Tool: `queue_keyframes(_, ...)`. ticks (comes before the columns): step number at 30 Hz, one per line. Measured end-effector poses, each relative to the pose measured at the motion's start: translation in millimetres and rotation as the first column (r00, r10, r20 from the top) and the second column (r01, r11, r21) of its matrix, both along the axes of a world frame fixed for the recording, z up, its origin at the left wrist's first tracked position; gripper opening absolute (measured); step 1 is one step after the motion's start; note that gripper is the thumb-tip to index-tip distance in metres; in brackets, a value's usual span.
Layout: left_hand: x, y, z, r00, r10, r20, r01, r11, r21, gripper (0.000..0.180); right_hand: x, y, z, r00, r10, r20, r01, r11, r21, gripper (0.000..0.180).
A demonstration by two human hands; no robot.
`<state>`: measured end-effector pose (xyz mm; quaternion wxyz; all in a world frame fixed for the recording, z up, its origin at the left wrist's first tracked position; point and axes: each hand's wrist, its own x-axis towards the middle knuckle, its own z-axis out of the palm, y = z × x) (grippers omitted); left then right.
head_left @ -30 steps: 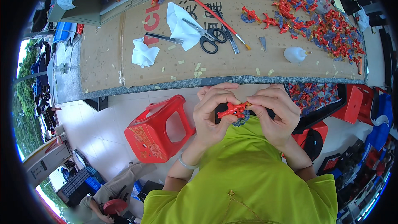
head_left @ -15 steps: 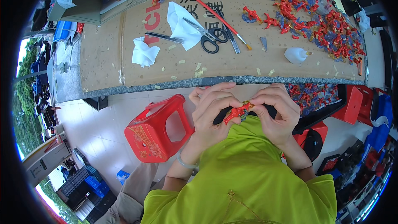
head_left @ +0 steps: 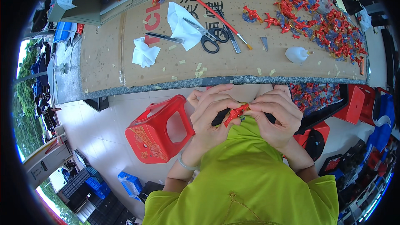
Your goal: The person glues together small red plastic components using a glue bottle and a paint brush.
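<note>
Pinching a small red branching plastic piece [head_left: 236, 113] between the fingers of your left hand [head_left: 212, 112] and right hand [head_left: 277, 114], you hold it below the table's near edge [head_left: 166, 85]; many similar red pieces [head_left: 333, 29] crowd the far right corner, seemingly unfinished.

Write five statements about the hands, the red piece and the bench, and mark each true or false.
1. Both hands, left hand and right hand, pinch one small red piece between them. True.
2. The scissors lie on the floor. False: they lie on the bench, partly on a white cloth.
3. A red stool stands on the floor to the left of the hands. True.
4. The heap of red pieces lies at the bench's left end. False: it lies at the right end.
5. The left wrist is bare. False: it wears a bangle.
</note>
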<state>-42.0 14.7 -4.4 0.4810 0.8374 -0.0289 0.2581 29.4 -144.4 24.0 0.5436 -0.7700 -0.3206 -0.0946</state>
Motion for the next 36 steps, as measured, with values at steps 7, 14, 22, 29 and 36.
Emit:
queue_keyframes(7, 2.4, 1.4, 5.7, 0.996, -0.067, -0.054, 0.061, 0.991, -0.118, 0.032, 4.3, 1.0, -0.6, 1.000, 0.020, 0.022, -0.019, 0.998, -0.059, 0.017)
queue_keyframes(14, -2.4, 4.9, 0.2, 0.945, -0.264, -0.192, 0.170, 0.900, -0.401, 0.035, 3.4, -1.3, 1.0, 0.992, 0.123, -0.006, -0.122, 0.982, -0.142, 0.007)
queue_keyframes(22, -2.0, 1.0, -6.3, 0.896, -0.406, -0.180, 0.193, 0.721, -0.665, 0.042, -6.2, -2.6, -1.9, 0.957, 0.109, -0.268, -0.129, 0.990, -0.057, 0.019)
queue_keyframes(29, -3.8, -2.4, -6.1, 0.899, -0.400, -0.180, 0.168, 0.693, -0.701, 0.042, -7.3, -3.3, -1.2, 0.953, 0.103, -0.285, -0.125, 0.990, -0.061, 0.016)
queue_keyframes(36, -2.1, -0.7, -6.1, 0.916, -0.362, -0.170, 0.136, 0.682, -0.719, 0.042, -4.9, -1.8, 3.6, 0.955, 0.090, -0.281, -0.105, 0.994, -0.038, 0.011)
